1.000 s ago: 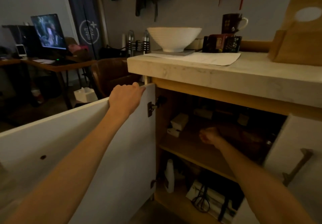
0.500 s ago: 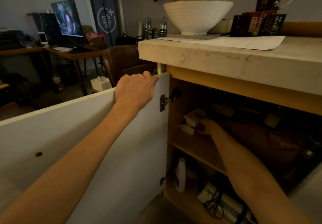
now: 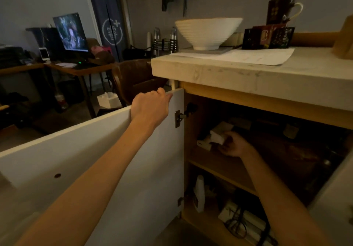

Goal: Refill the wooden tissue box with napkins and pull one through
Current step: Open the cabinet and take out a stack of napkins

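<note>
My left hand (image 3: 150, 105) grips the top edge of the open white cabinet door (image 3: 80, 150), holding it swung out. My right hand (image 3: 234, 144) reaches into the dim upper shelf (image 3: 219, 164) of the cabinet and closes on a white napkin pack (image 3: 217, 134), lifting it off another white pack (image 3: 204, 143) that lies beneath. The wooden tissue box (image 3: 344, 41) shows only as a tan edge at the far right of the countertop.
The marble countertop (image 3: 248, 77) carries a white ribbed bowl (image 3: 208, 31), a paper sheet (image 3: 248, 55), dark boxes (image 3: 267, 38) and a mug (image 3: 280, 10). A white bottle (image 3: 199, 193) and cables lie on the lower shelf. A brown chair (image 3: 133, 77) and desk with monitor (image 3: 70, 32) stand left.
My right hand went deeper and leftward into the upper shelf and took hold of the top white pack. My left hand stayed on the door edge. The view shifted closer and to the right.
</note>
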`<action>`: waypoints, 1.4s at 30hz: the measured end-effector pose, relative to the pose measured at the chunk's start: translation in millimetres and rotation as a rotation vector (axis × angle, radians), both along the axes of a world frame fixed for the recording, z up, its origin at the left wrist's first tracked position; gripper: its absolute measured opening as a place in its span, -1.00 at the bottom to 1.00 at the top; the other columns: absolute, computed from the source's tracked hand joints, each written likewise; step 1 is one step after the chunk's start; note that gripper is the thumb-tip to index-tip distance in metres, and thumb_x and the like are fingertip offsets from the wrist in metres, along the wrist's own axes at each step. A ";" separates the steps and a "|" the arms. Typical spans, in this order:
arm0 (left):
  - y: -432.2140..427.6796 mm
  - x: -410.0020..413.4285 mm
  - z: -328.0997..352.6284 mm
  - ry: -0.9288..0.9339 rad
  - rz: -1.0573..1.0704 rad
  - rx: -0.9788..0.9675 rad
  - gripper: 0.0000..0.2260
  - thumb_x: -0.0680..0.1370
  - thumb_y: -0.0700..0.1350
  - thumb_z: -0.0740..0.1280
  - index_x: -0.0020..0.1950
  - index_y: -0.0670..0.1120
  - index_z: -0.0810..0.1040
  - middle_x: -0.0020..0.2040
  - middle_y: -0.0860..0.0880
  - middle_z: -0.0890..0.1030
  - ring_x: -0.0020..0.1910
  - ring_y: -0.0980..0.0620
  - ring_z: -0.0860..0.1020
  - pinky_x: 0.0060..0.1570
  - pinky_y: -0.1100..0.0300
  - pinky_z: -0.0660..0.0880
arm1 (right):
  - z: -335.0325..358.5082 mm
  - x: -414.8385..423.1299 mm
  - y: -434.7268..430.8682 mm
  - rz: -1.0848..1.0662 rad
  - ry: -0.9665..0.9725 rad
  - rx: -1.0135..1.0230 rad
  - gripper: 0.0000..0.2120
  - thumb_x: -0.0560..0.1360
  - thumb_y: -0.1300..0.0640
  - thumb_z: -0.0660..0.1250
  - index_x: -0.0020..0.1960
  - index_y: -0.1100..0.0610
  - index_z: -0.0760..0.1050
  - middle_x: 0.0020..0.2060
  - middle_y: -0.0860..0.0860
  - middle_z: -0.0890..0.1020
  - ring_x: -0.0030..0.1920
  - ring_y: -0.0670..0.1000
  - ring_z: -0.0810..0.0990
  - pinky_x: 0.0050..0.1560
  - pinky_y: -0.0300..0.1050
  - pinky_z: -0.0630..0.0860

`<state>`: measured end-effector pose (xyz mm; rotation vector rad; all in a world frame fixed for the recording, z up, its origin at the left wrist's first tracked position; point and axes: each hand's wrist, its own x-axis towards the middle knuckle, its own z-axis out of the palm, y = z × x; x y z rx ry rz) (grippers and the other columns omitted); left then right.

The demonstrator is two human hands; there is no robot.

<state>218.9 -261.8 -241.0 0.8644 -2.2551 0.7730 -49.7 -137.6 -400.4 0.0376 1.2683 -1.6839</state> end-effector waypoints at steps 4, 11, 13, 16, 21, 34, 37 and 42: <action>3.7 -0.7 1.1 -0.029 0.011 0.066 -0.66 0.65 0.07 0.04 -0.18 -0.08 0.40 -0.47 -0.02 0.41 -0.56 -0.01 0.36 -0.49 0.13 0.20 | 0.5 38.0 53.0 0.019 -0.119 -0.216 -0.66 0.53 0.15 0.32 0.29 0.19 0.48 0.10 0.20 0.57 0.06 0.13 0.55 0.00 -0.08 0.51; 16.4 25.0 26.3 -0.208 -0.001 0.422 -0.70 0.65 0.01 0.07 0.25 -0.13 0.39 0.10 -0.20 0.60 0.00 -0.22 0.57 -0.04 -0.08 0.41 | 23.6 122.1 103.0 0.010 -0.213 -0.364 -0.67 0.41 0.19 0.40 0.17 0.17 0.53 -0.03 0.15 0.64 -0.05 0.08 0.60 -0.24 -0.13 0.56; 18.5 46.1 33.3 -0.259 0.004 0.536 -0.63 0.63 0.04 0.11 0.40 -0.05 0.28 0.25 -0.20 0.53 0.16 -0.24 0.52 0.13 -0.14 0.38 | 28.3 138.4 112.2 -0.011 -0.221 -0.375 -0.64 0.42 0.17 0.39 0.20 0.15 0.50 0.00 0.13 0.60 -0.04 0.07 0.57 -0.17 -0.15 0.51; 9.7 88.5 42.5 -0.327 0.079 0.625 -0.55 0.59 0.14 0.15 0.45 0.02 0.25 0.34 -0.16 0.48 0.24 -0.19 0.49 0.21 -0.13 0.36 | 30.8 161.9 124.9 0.000 -0.233 -0.382 -0.61 0.49 0.11 0.33 0.30 0.11 0.44 0.11 0.14 0.56 0.05 0.11 0.55 -0.06 -0.04 0.50; -14.3 176.4 62.8 -0.280 0.063 1.248 -0.58 0.54 0.07 0.34 0.34 -0.06 0.44 0.12 -0.11 0.61 0.05 -0.15 0.61 0.18 -0.14 0.50 | 29.9 203.5 139.0 0.027 -0.209 -0.458 -0.58 0.50 0.16 0.30 0.35 0.13 0.40 0.31 0.22 0.49 0.32 0.25 0.47 0.20 0.22 0.50; 111.1 217.1 2.4 0.008 -0.509 1.976 -0.36 0.27 0.57 0.22 0.23 0.26 0.39 0.14 -0.08 0.66 0.05 -0.09 0.67 -0.15 -0.01 0.64 | 89.8 225.0 220.5 0.002 0.132 -0.436 -0.41 0.37 0.27 0.40 0.38 0.20 0.35 0.19 0.19 0.59 0.15 0.20 0.64 -0.06 0.02 0.66; 150.2 177.3 -18.4 -0.030 -0.661 2.043 -0.24 0.27 0.60 0.16 0.31 0.17 0.45 0.15 -0.09 0.66 0.10 -0.16 0.64 -0.11 0.03 0.64 | 118.0 212.9 269.1 -0.073 0.252 -0.437 -0.43 0.40 0.25 0.40 0.38 0.16 0.34 0.24 0.17 0.57 0.18 0.18 0.63 0.00 0.03 0.66; 237.3 83.3 -43.9 0.101 -0.858 2.017 -0.04 0.36 0.45 0.26 0.36 0.38 -0.51 0.57 -0.08 0.10 0.39 -0.15 0.36 0.07 -0.04 0.60 | 156.2 195.8 357.8 -0.174 0.420 -0.390 -0.42 0.48 0.25 0.35 0.46 0.16 0.25 0.31 0.18 0.51 0.26 0.19 0.56 0.07 0.07 0.64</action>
